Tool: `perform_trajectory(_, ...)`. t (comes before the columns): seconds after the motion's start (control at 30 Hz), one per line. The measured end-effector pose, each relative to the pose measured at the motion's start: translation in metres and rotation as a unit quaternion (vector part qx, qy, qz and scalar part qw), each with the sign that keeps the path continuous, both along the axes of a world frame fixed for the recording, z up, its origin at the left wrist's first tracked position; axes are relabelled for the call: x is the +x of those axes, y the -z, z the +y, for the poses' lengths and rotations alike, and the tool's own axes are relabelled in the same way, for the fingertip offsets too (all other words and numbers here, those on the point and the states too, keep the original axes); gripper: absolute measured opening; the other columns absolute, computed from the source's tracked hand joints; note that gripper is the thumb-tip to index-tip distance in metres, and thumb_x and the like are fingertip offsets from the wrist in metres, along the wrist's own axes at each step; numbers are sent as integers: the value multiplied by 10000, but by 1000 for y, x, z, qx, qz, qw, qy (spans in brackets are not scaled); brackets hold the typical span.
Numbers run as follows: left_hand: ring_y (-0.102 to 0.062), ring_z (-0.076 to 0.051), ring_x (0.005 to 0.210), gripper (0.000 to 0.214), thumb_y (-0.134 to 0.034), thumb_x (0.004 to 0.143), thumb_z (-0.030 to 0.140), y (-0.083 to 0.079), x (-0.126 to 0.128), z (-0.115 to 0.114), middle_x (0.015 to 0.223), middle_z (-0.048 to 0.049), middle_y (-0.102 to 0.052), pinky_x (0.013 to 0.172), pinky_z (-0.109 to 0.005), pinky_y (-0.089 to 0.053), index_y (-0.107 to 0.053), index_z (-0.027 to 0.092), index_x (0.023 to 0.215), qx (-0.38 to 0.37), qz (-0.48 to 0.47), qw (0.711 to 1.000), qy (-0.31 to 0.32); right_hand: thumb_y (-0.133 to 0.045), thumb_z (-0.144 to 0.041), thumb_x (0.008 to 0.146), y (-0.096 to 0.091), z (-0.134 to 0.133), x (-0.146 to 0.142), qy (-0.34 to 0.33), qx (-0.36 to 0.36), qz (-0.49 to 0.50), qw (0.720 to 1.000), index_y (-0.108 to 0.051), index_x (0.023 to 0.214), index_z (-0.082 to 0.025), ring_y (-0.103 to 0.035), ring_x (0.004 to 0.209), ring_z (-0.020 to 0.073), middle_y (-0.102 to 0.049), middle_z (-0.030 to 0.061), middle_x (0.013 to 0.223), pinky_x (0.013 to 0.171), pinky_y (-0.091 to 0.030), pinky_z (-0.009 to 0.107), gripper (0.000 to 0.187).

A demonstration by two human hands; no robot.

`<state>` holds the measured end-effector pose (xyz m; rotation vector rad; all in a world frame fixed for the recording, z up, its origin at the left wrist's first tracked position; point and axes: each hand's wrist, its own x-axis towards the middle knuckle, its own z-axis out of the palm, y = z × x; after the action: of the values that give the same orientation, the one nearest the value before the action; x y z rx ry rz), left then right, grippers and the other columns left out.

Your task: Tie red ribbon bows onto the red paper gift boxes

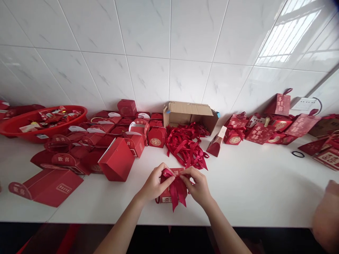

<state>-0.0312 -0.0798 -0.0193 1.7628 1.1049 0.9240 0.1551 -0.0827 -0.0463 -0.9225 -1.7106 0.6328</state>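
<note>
A small red gift box (167, 194) stands on the white counter (251, 190) near its front edge. A red ribbon (177, 188) is tied over its top, with loose ends hanging down the front. My left hand (154, 184) pinches the ribbon's left loop at the box top. My right hand (197, 187) pinches the ribbon on the right side. Both hands are closed on the ribbon and meet above the box.
A pile of red ribbons (186, 143) spills from an open cardboard box (189, 114). Folded and flat red boxes (116, 139) crowd the left; a red basin (39, 123) holds sweets. Finished boxes (261, 130) sit at right. Another person's arm (327, 215) shows at the right edge.
</note>
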Motion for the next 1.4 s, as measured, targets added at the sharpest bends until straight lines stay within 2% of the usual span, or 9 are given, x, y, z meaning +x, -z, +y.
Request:
perform_trajectory(0.07, -516, -128, 704, 193, -496, 897, 352, 4, 3, 0, 751, 13, -519, 659, -254, -420, -466, 188, 799, 5, -10, 999, -33, -558, -137, 859, -1, 0, -1, -3, 5, 5, 1000, -635, 877, -208, -550, 673, 134, -623, 24, 780, 604, -470, 250, 106)
perform_trajectory(0.17, -517, -124, 680, 240, -561, 861, 381, 11, 7, 2, 721, 24, -515, 643, -249, -417, -456, 189, 763, 4, -16, 997, -70, -562, -132, 858, -3, -1, -2, -4, 11, 10, 1000, -639, 869, -210, -554, 677, 132, -623, 22, 780, 612, -477, 248, 110)
perform_trajectory(0.27, -545, -133, 703, 257, -640, 806, 365, 14, 8, 3, 738, 23, -538, 648, -251, -430, -457, 189, 764, -8, -27, 997, -71, -565, -132, 857, -3, -1, -2, -1, 20, 10, 1000, -639, 866, -210, -559, 680, 134, -622, 20, 772, 618, -481, 251, 108)
perform_trajectory(0.43, -572, -143, 754, 222, -662, 789, 322, 12, 6, 2, 771, 15, -565, 698, -264, -450, -486, 186, 779, -2, -36, 997, -63, -580, -131, 843, 0, 0, -1, 11, 20, 11, 1000, -634, 842, -207, -555, 665, 133, -629, 15, 750, 602, -477, 247, 93)
perform_trajectory(0.57, -580, -143, 761, 199, -671, 775, 292, 10, 6, 0, 787, 11, -579, 723, -271, -457, -504, 184, 786, 3, -25, 997, -70, -631, -165, 811, 5, 1, 1, 22, -3, 33, 999, -619, 807, -198, -558, 624, 127, -634, 12, 721, 579, -474, 243, 35)
perform_trajectory(0.8, -591, -166, 846, 175, -677, 758, 261, 9, 6, 0, 827, -5, -594, 770, -289, -459, -521, 184, 773, 10, -17, 997, -77, -647, -197, 787, 13, -2, 4, 20, -74, 71, 995, -592, 753, -195, -555, 598, 128, -615, 10, 693, 543, -469, 235, 64)
perform_trajectory(1.07, -600, -166, 861, 179, -679, 753, 260, 14, 5, 0, 858, -17, -593, 782, -288, -466, -518, 184, 774, 1, -12, 997, -80, -657, -228, 788, 18, -2, 11, 23, -82, 78, 993, -558, 729, -197, -543, 599, 128, -593, 6, 665, 566, -472, 242, 119)
perform_trajectory(1.4, -613, -214, 941, 104, -653, 766, 239, 14, 2, 0, 857, -47, -694, 895, -384, -438, -562, 196, 744, 40, 21, 995, -88, -630, -242, 810, 2, -4, 5, 7, -49, 25, 998, -592, 740, -192, -550, 585, 126, -609, 6, 660, 541, -476, 238, 94)
